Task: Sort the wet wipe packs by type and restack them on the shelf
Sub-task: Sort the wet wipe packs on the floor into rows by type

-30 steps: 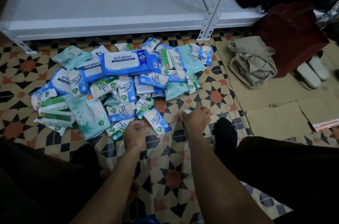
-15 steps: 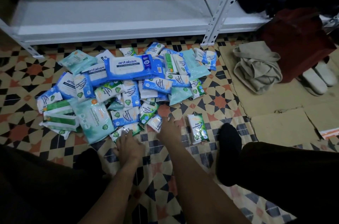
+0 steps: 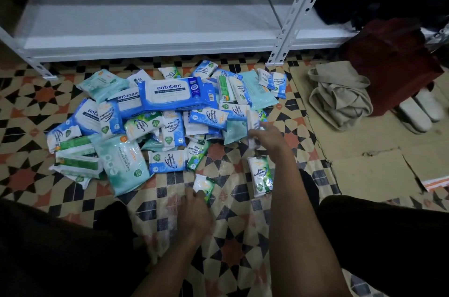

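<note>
Fingers of the left hand point(image 3: 194, 209) curl over the near edge of a small green-and-white wipe pack point(image 3: 203, 185) lying on the patterned floor mat point(image 3: 233, 228); fingers of the right hand point(image 3: 268, 137) pinch a small white pack point(image 3: 252, 126), blurred, at the right edge of the mixed pile point(image 3: 155, 124). The pile lies on the mat just in front of the white metal shelf point(image 3: 150, 29), whose lowest board holds no packs in view. One Pine Antibacterial pack point(image 3: 260, 175) lies apart from the pile, near the right forearm, apparently the start of a sorted group. Risk 1: misidentification. Small packs share similar green and blue printing, the light is dim, and the held pack's label is unreadable here, so a pack could be grouped with the wrong type. Risk 2: pile collapse. The large antabax pack point(image 3: 176, 95) rests on top of smaller packs; pulling from the pile's edge could make it slide and bury packs. Risk 3: slipping grip. The film wrappers look smooth, and a pinch at one edge may let a pack drop into the unsorted pile. Risk 4: contamination of groups. The sorted pack lies near the pile, so a forearm sweep could push it among the unsorted packs.
</note>
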`<state>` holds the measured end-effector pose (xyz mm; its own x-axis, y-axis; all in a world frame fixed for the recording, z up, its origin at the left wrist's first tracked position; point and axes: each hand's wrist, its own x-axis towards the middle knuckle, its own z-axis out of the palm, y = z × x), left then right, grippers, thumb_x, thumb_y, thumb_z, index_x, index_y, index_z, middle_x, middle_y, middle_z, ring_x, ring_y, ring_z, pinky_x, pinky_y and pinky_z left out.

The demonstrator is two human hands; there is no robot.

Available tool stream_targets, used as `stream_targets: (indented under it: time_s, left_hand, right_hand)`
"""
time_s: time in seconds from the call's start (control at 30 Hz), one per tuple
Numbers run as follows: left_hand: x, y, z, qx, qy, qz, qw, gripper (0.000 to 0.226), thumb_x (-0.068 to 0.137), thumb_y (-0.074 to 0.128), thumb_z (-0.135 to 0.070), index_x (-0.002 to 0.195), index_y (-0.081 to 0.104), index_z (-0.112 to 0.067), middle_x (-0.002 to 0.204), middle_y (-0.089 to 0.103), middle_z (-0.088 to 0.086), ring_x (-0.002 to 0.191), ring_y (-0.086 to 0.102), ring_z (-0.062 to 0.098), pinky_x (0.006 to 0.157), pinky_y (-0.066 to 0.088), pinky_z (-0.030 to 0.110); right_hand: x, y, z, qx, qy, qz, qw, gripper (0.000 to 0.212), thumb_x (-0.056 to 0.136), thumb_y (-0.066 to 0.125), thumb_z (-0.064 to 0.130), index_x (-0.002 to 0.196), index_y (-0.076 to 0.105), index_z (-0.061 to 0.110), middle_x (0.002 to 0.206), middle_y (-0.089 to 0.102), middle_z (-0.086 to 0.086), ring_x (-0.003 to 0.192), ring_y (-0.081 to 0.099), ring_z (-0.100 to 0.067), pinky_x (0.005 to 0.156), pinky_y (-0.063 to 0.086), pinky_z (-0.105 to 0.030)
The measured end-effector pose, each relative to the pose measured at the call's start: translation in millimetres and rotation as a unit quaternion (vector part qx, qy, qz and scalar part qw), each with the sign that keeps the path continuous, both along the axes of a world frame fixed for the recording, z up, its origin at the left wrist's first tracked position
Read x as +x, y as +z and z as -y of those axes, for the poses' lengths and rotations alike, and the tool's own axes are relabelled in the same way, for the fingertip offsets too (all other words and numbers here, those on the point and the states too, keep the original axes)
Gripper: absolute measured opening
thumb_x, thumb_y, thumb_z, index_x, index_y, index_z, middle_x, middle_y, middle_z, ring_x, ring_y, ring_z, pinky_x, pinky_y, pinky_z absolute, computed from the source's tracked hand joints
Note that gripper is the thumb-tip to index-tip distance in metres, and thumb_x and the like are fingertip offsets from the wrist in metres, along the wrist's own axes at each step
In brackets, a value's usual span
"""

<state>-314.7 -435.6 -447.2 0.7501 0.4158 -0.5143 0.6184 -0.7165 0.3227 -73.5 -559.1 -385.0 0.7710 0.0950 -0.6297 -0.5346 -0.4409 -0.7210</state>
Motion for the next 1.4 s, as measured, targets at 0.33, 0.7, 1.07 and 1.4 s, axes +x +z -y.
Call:
stream_targets:
  time_s: [0.33,0.7,1.07,1.4]
  left_hand:
    - [8.6,-3.5,-18.8,-0.074,-0.017,-0.043,0.996,0.068,0.088,0.062,-0.017,0.148,0.044,-0.044,0.161,0.025,-0.001,0.139,0.031,0.029,0.112,0.036,0.042]
    - [3.2,-5.8,-16.8,-0.069,0.007,0.013,0.998,0.067,0.086,0.064,-0.011,0.144,0.051,-0.040,0.158,0.038,-0.002,0.135,0.041,0.026,0.109,0.040,0.040]
    - [-6.7,-7.2,-29.1,-0.182,0.054,0.093,0.977,0.060,0.072,0.061,-0.008,0.131,0.067,-0.019,0.133,0.059,0.006,0.119,0.058,0.029,0.098,0.048,0.031]
    - [-5.9,-12.0,-29.5,-0.164,0.084,0.100,0.978,0.063,0.080,0.055,0.011,0.129,0.069,-0.027,0.133,0.064,0.004,0.115,0.061,0.022,0.093,0.051,0.028]
  right_hand:
    - [10.5,-18.2,-42.3,-0.005,-0.021,0.184,0.983,0.066,0.096,0.068,0.020,0.154,0.038,0.022,0.155,0.044,-0.004,0.139,0.045,-0.023,0.108,0.045,-0.042]
    - [-66.2,-75.7,-65.5,-0.111,-0.045,0.114,0.986,0.024,0.097,0.054,0.021,0.092,0.069,0.003,0.091,0.071,-0.016,0.079,0.063,-0.029,0.065,0.045,-0.030]
    - [-54.6,-186.1,-109.7,-0.002,0.060,-0.061,0.996,0.056,0.045,0.083,0.037,0.090,0.068,0.008,0.084,0.074,-0.020,0.079,0.072,-0.041,0.077,0.060,-0.056]
    - [-62.3,-65.6,-90.5,-0.015,-0.007,-0.074,0.997,0.039,0.071,0.067,0.033,0.099,0.059,0.008,0.103,0.069,-0.016,0.096,0.068,-0.035,0.089,0.058,-0.051]
